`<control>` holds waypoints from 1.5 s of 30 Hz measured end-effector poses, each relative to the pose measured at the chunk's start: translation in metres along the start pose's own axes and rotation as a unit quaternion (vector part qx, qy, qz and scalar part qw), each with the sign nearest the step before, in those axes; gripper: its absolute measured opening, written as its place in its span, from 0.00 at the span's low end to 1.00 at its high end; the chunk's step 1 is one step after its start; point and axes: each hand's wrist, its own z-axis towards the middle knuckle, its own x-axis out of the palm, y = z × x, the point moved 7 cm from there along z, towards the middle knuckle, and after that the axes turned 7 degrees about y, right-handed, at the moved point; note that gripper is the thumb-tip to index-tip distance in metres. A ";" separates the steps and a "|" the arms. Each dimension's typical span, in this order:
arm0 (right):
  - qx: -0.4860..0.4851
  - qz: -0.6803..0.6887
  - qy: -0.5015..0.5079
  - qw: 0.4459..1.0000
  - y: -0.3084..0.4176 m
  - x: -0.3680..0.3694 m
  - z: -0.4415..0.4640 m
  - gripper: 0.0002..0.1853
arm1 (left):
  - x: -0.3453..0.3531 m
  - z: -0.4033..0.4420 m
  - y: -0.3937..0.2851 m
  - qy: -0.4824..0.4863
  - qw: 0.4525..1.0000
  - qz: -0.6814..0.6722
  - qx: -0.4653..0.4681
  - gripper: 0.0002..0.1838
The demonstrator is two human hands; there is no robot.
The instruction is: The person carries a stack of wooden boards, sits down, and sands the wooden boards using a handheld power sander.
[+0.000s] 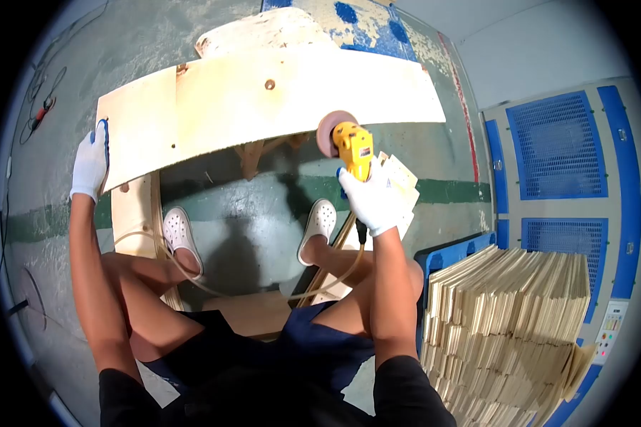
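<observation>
In front of me lies a long pale wooden board [228, 107] with several dark knots. My left hand [90, 162], in a white glove with blue on the palm side, grips the board's left end. A yellow sander [355, 144] with a round brownish disc [335, 133] is in my gloved right hand [379, 199], fingers wrapped round its body. The disc is tilted up near the board's front edge; whether it touches the wood I cannot tell. From the sander's lower end a pale hose [335, 279] runs across my lap toward the left.
Another wooden piece [263, 32] lies behind the board. At my right, a tall stack of thin wooden sheets [506, 313] stands by a blue pallet [456, 249]. Blue-panelled cabinets [559, 146] line the right wall. A red tool with a cord [44, 110] lies on the floor at left.
</observation>
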 end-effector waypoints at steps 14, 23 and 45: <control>-0.036 -0.024 0.029 0.999 0.037 0.020 -0.011 0.21 | -0.012 -0.014 -0.033 -0.043 0.998 0.038 0.011 0.24; 0.026 -0.076 -0.091 0.993 -0.002 -0.019 0.016 0.21 | -0.002 -0.023 -0.045 -0.033 0.999 0.002 0.011 0.25; -0.095 -0.135 0.068 0.984 0.096 0.048 -0.024 0.20 | -0.025 -0.028 -0.081 0.056 0.912 -0.365 -0.180 0.29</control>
